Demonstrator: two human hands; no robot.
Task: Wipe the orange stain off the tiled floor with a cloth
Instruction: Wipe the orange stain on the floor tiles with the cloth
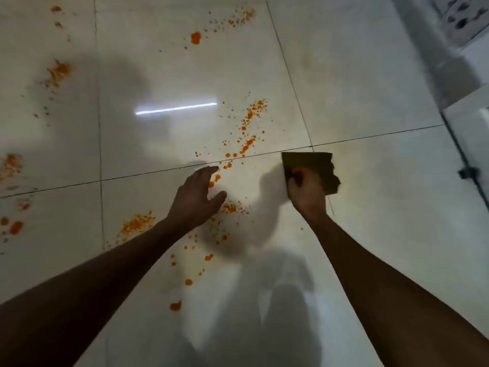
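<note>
Gripping a dark olive cloth (pixel 315 168) by its near edge, the right hand (pixel 307 192) has its fingers curled over the fabric, so that most of the cloth lies beyond the knuckles and can be pushed flat over the tiled floor (pixel 370 234). Whether the cloth is already touching the tile or is just above it cannot be told; its shadow falls close beside it, to the inner side of that hand.

The left hand (pixel 197 197) is empty, with fingers spread and thumb apart, and it reaches forward above the floor, probably for balance or ready to brace while the other hand scrubs.

The orange stain (pixel 247 144) is not one patch but many splashes. The nearest run goes between the two hands, from just under the left hand's fingertips to a trail ahead of both hands, crossing the grout line. More blots lie nearer the person than the left wrist, and others well off to that hand's outer side. None of it lies under the cloth, which sits on clean tile to one side, so in my judgement the wiping is hardly begun.
</note>
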